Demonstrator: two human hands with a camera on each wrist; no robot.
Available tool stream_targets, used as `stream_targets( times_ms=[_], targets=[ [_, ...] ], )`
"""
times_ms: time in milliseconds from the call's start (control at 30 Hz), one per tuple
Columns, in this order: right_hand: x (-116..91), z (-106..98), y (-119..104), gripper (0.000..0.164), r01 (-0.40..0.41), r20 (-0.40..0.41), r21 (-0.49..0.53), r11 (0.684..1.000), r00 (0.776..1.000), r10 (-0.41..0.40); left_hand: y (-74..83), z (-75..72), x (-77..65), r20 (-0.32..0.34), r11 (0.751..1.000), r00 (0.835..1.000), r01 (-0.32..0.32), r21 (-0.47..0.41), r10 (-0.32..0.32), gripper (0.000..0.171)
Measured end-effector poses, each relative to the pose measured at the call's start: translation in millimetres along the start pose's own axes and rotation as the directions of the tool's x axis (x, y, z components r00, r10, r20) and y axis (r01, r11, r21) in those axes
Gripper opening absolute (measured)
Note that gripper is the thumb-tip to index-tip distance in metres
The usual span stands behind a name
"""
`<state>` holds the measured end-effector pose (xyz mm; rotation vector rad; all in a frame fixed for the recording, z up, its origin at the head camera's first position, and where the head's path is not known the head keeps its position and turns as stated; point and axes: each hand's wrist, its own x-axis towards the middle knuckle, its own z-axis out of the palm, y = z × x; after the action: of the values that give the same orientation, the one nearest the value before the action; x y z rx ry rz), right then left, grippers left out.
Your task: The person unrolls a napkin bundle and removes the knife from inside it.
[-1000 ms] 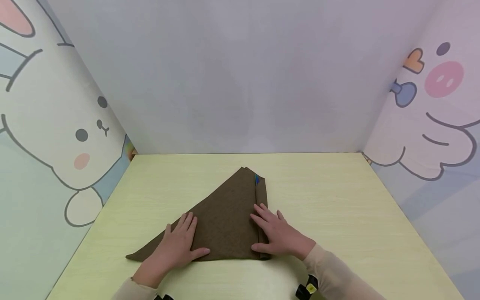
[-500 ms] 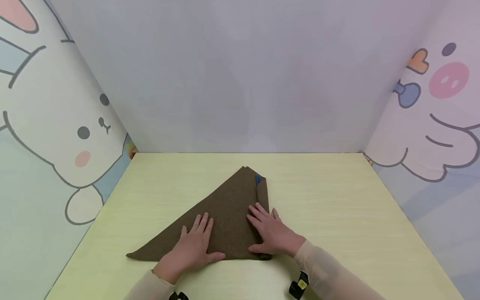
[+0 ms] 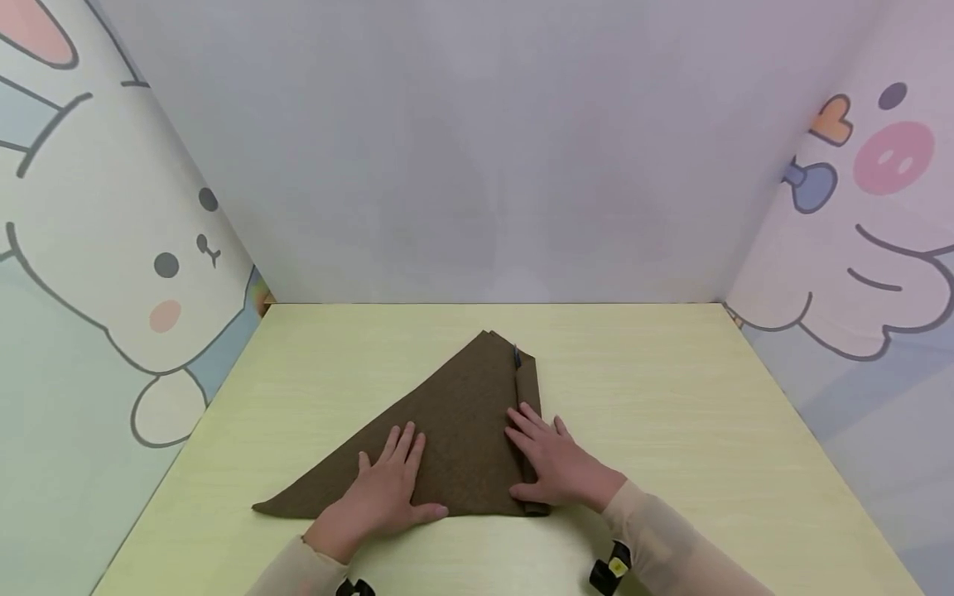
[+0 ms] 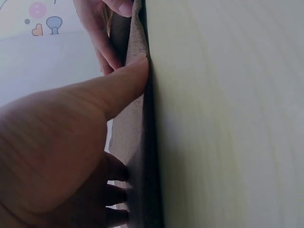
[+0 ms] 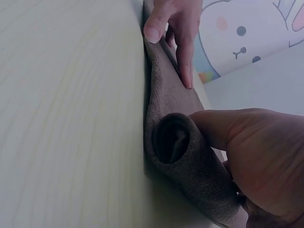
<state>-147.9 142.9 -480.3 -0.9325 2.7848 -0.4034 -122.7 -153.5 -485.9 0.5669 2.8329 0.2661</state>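
A brown cloth point(image 3: 462, 447), folded into a rough triangle, lies on the pale table. Along its right side runs a rolled edge point(image 3: 528, 385), whose hollow, layered end shows in the right wrist view. My left hand point(image 3: 387, 492) rests flat on the cloth's middle, fingers spread and thumb along the near edge. Across the roll lies my right hand point(image 3: 555, 463), its fingers stretched to the left and its thumb point(image 5: 216, 127) touching the top of the roll near its open end. The other right fingers are mostly hidden in the right wrist view.
The light wood table point(image 3: 671, 397) extends past the cloth on all sides. A plain pale wall point(image 3: 484, 165) stands behind it, with cartoon-printed panels at left point(image 3: 112, 331) and right point(image 3: 842, 273). Black wrist devices point(image 3: 611, 569) sit at the wrists.
My left hand has slid right across the cloth, then stayed still. The right hand moved slightly left, then back right; the roll's edge shifted right, and its blue strip shows less.
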Motion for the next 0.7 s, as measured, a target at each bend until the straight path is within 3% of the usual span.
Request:
stream_targets(
  times_ms=[700],
  targets=[
    [-12.7,-8.3,10.7,0.08,0.006,-0.008,0.121,0.993,1.0,-0.005,3.2,-3.4,-1.6,0.008,1.0,1.0,-0.004,-0.004,0.004,0.112]
  ],
)
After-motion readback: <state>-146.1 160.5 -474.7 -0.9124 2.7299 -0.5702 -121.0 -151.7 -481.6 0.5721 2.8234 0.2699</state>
